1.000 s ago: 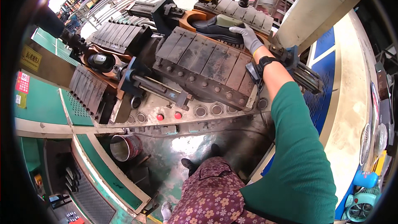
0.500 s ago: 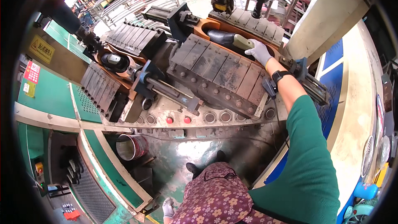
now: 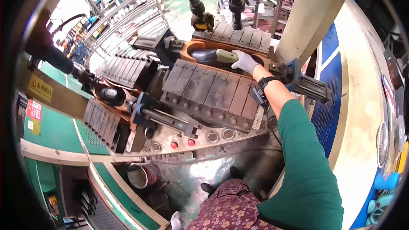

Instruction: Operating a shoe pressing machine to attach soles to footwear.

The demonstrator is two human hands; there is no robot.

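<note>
My right hand (image 3: pixel 245 61), in a white glove with a dark band at the wrist, reaches forward over a grey segmented metal press block (image 3: pixel 213 91). It rests on the heel end of a shoe with a dark toe and olive rear (image 3: pixel 213 55), which lies in an orange-brown cradle (image 3: pixel 187 47) of the machine. Whether the fingers grip the shoe or only press on it cannot be told. My green sleeve (image 3: pixel 302 145) runs back to the lower right. My left hand is out of sight.
A second dark shoe (image 3: pixel 110 94) sits in another cradle at the left. Two vertical press rods (image 3: pixel 200 8) hang above the far blocks. Red buttons (image 3: pixel 181 143) line the machine's front panel. A metal can (image 3: pixel 142 174) stands below. A beige column (image 3: pixel 311 12) rises at right.
My right hand has stayed on the shoe's heel while my head moved closer and lower, so the machine looks larger and the press rods now show at the top.
</note>
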